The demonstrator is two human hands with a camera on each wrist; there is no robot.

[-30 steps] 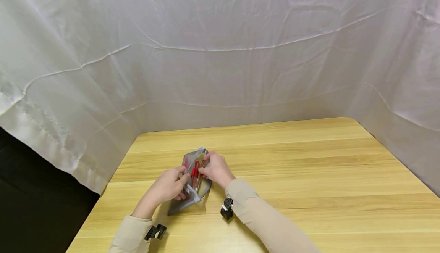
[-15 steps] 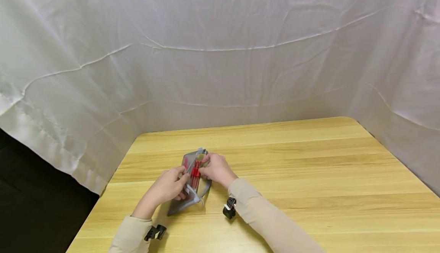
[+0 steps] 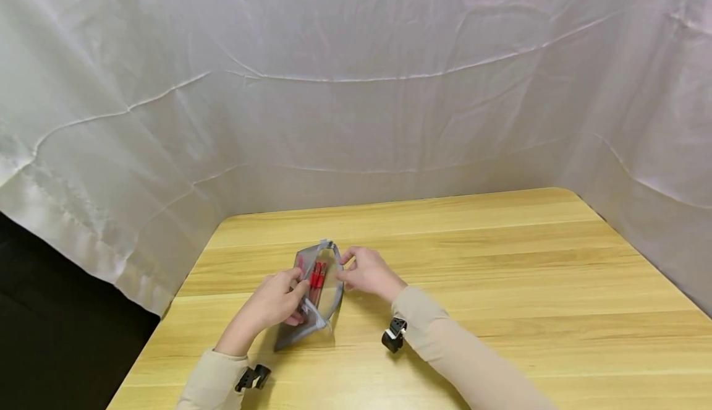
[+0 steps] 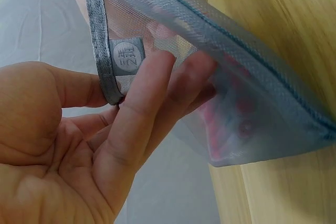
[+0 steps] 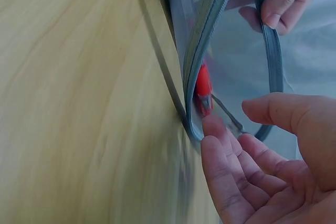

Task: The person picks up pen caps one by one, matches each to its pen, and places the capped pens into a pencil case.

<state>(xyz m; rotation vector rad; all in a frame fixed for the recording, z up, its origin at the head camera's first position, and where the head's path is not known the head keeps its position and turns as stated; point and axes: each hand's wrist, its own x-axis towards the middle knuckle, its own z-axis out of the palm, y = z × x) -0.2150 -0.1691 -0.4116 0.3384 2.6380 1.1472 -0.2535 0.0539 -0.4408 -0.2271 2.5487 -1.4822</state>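
A grey see-through mesh pouch (image 3: 290, 336) with a zip lies on the table at left of centre, its mouth held wide. Several red pens (image 3: 317, 276) lie inside it; one red pen (image 5: 203, 83) shows by the zip edge in the right wrist view. My left hand (image 3: 271, 302) pinches the near-left edge of the mouth between thumb and fingers, beside a small grey label (image 4: 127, 56). At the opposite edge is my right hand (image 3: 369, 272), thumb and fingers apart, fingertips right at the rim, with nothing in its grasp.
The pouch rests on a light wooden table (image 3: 473, 286). Pale grey cloth (image 3: 389, 125) hangs behind and at both sides. A dark area (image 3: 61, 311) lies beyond the table's left edge. Each wrist carries a small black camera (image 3: 393, 336).
My right hand has let go of a red pen among the others in the pouch and drawn back to the right, out to the rim. My left hand keeps its hold.
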